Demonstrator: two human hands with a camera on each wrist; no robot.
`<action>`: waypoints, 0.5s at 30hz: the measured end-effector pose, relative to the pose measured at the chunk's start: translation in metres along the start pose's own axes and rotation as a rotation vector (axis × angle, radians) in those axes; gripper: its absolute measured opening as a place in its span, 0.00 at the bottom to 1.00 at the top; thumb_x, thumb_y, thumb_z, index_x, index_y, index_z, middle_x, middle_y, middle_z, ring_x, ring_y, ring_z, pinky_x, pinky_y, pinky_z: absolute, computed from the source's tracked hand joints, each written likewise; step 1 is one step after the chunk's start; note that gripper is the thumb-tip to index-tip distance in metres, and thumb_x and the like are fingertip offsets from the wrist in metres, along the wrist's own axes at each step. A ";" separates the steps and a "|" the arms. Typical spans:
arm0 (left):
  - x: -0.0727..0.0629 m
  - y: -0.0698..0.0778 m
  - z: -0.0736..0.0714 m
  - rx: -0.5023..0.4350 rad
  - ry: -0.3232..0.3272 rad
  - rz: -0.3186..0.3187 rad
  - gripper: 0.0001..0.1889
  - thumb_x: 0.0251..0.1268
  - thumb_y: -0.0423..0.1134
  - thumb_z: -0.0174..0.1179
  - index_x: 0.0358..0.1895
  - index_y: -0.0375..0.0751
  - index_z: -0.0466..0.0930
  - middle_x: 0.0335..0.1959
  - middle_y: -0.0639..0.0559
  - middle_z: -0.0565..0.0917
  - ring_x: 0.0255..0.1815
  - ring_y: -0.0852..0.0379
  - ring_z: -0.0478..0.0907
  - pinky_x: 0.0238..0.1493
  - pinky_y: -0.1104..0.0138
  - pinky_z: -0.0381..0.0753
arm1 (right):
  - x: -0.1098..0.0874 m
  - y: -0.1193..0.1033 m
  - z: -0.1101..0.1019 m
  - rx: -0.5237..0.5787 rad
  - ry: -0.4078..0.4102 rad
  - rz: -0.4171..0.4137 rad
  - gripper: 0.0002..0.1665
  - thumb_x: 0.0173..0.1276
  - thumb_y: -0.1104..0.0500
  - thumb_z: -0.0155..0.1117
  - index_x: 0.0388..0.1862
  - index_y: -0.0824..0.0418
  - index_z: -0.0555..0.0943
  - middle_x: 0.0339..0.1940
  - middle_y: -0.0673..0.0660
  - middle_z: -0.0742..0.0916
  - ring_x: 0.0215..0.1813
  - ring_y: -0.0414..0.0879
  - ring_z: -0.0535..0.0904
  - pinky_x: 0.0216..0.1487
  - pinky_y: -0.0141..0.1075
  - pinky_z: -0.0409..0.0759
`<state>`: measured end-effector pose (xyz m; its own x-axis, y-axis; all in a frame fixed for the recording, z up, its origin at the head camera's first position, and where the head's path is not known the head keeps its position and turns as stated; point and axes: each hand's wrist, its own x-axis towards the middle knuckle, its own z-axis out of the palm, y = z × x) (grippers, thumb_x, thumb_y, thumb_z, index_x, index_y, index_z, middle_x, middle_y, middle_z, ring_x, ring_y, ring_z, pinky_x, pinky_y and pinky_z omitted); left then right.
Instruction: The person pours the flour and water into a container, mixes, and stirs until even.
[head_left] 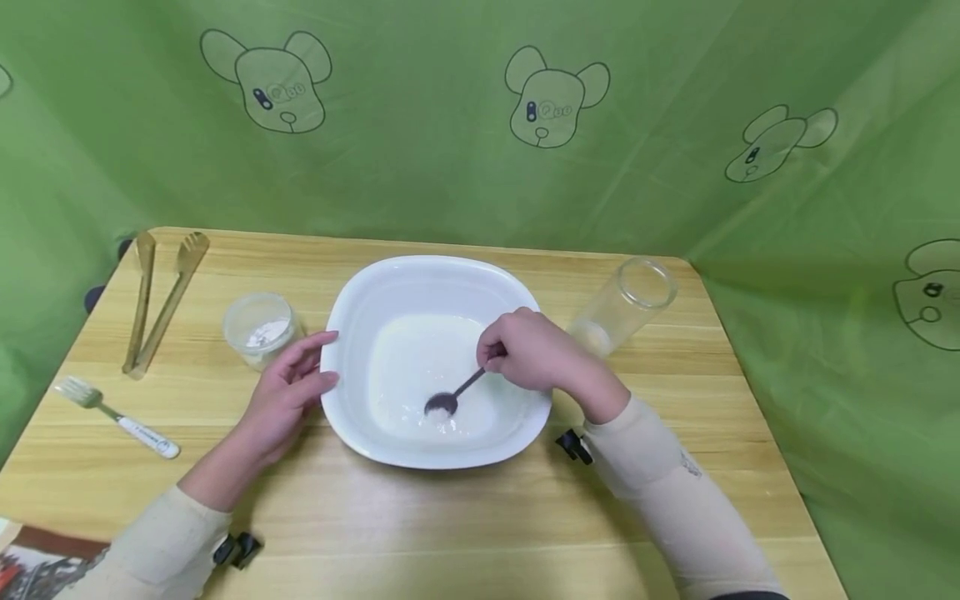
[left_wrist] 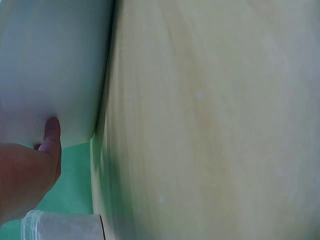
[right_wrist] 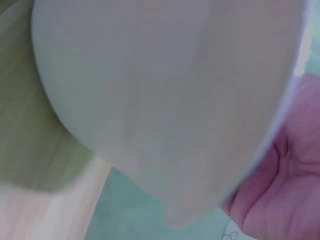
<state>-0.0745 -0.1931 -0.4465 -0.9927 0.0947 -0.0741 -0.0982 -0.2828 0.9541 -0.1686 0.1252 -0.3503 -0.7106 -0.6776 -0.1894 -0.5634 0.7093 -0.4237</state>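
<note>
A large white bowl (head_left: 435, 460) stands mid-table, with a shiny wet look and small white bits on its bottom. The left hand (head_left: 288, 396) touches the bowl's left side at the rim; in the left wrist view its straight thumb (left_wrist: 52, 130) lies against the outer wall. Over the bowl's right side, the right hand (head_left: 528, 350) pinches the handle of a small dark spoon (head_left: 442, 403). The spoon's head is low in the bowl beside a white clump. From the right wrist, the bowl's outer wall (right_wrist: 165, 110) hides the spoon and fingertips.
Just beyond the left hand is a clear jar (head_left: 258, 333) holding white powder. A tall glass container (head_left: 626, 304) stands behind the right forearm. Wooden tongs (head_left: 167, 308) and a white-handled fork (head_left: 150, 435) lie at the left. A green curtain (head_left: 420, 125) borders the table's back.
</note>
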 end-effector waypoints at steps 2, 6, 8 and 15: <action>0.000 0.000 0.000 0.003 0.000 -0.002 0.28 0.67 0.23 0.57 0.70 0.38 0.69 0.65 0.41 0.74 0.56 0.51 0.79 0.51 0.63 0.83 | 0.003 0.001 0.003 0.000 0.055 0.033 0.14 0.64 0.68 0.68 0.24 0.50 0.84 0.22 0.43 0.81 0.28 0.42 0.75 0.34 0.36 0.76; 0.001 0.000 0.001 0.004 -0.004 -0.003 0.27 0.67 0.23 0.57 0.70 0.38 0.69 0.64 0.41 0.75 0.57 0.50 0.79 0.51 0.63 0.83 | 0.012 -0.003 0.014 0.029 0.132 0.027 0.10 0.66 0.66 0.67 0.27 0.53 0.86 0.22 0.43 0.82 0.28 0.41 0.75 0.34 0.36 0.75; 0.001 0.000 0.001 0.003 -0.002 -0.001 0.27 0.67 0.23 0.57 0.69 0.38 0.69 0.64 0.42 0.75 0.57 0.50 0.79 0.51 0.63 0.83 | 0.016 -0.007 0.019 0.045 0.145 0.001 0.08 0.67 0.65 0.68 0.29 0.54 0.87 0.23 0.42 0.82 0.29 0.41 0.75 0.35 0.35 0.75; 0.001 -0.003 -0.001 -0.020 0.003 0.003 0.27 0.66 0.22 0.57 0.69 0.40 0.71 0.63 0.42 0.76 0.56 0.50 0.79 0.51 0.63 0.83 | 0.022 -0.018 0.029 0.098 0.084 -0.060 0.08 0.67 0.65 0.68 0.30 0.53 0.88 0.25 0.41 0.85 0.30 0.38 0.75 0.37 0.34 0.76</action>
<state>-0.0753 -0.1933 -0.4494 -0.9932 0.0906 -0.0727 -0.0970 -0.3022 0.9483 -0.1615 0.0918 -0.3723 -0.7115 -0.6971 -0.0882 -0.5654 0.6425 -0.5172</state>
